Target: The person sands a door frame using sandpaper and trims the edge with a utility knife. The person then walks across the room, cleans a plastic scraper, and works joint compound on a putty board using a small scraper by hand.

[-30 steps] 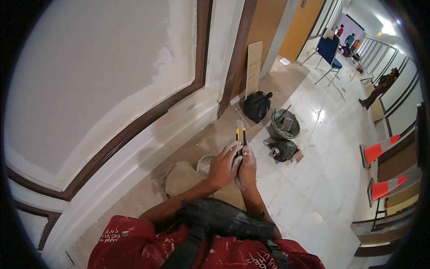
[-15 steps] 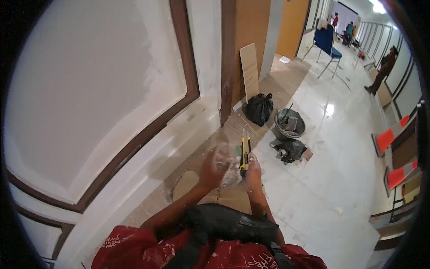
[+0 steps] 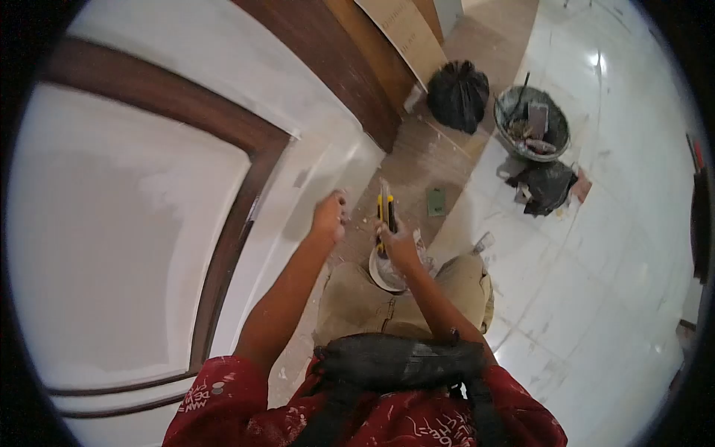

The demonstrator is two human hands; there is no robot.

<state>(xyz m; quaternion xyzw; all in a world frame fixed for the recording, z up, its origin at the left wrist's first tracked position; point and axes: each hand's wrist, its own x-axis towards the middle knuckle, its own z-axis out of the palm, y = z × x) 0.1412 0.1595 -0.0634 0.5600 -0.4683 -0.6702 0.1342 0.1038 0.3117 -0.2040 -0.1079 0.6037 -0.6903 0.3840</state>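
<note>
On the left sleeve [image 3: 223, 395] of the red, paint-flecked fabric shirt [image 3: 357, 417], we read white capitals: MAN on the upper line, letters beginning DE below it, and a third line too unclear to make out. Across the shirt's chest, larger white hand-drawn lettering shows what we take for CHE, beside a rounded character like a 6. On the tall, tan, flat rectangular board [image 3: 411, 41], we discern two faint printed words, the lower perhaps ULAR.
</note>
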